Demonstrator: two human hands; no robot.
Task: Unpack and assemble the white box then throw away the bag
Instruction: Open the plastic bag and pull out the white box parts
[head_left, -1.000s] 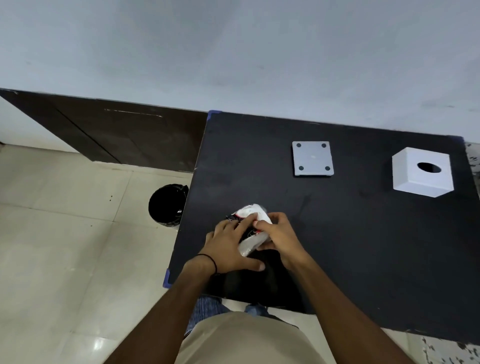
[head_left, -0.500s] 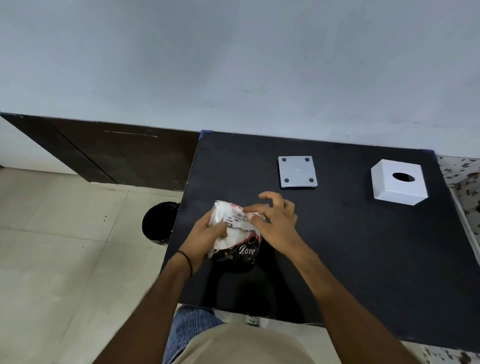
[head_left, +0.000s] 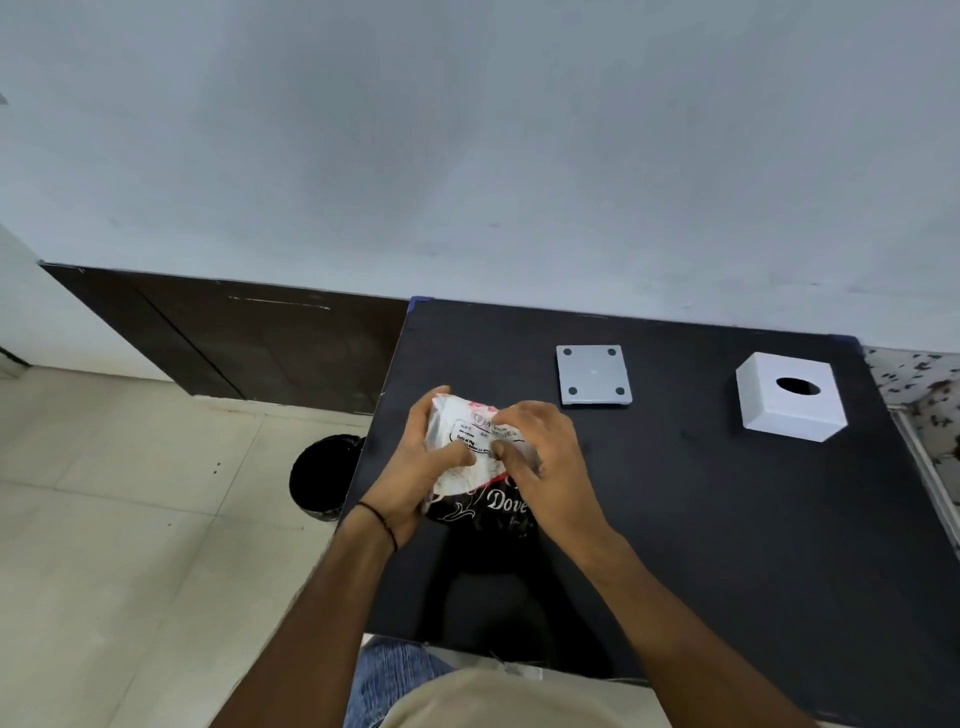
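Note:
A crumpled bag (head_left: 467, 452), white on top with red print and black below with white lettering, is held just above the near left part of the black table (head_left: 727, 519). My left hand (head_left: 421, 467) grips its left side and my right hand (head_left: 540, 457) grips its right side, thumbs meeting on the white front. A white box body (head_left: 789, 397) with a round hole on top sits at the far right. A flat grey square plate (head_left: 594, 375) with a dark dot in each corner lies at the far middle.
A black bin (head_left: 322, 475) stands on the tiled floor just left of the table. A dark wooden panel (head_left: 234, 343) runs along the wall behind it. A speckled counter edge (head_left: 924, 395) borders the table's right side.
Both hands lifted the bag off the table and opened it out from a small wad, so its black lettered lower part now shows. The view has tilted up.

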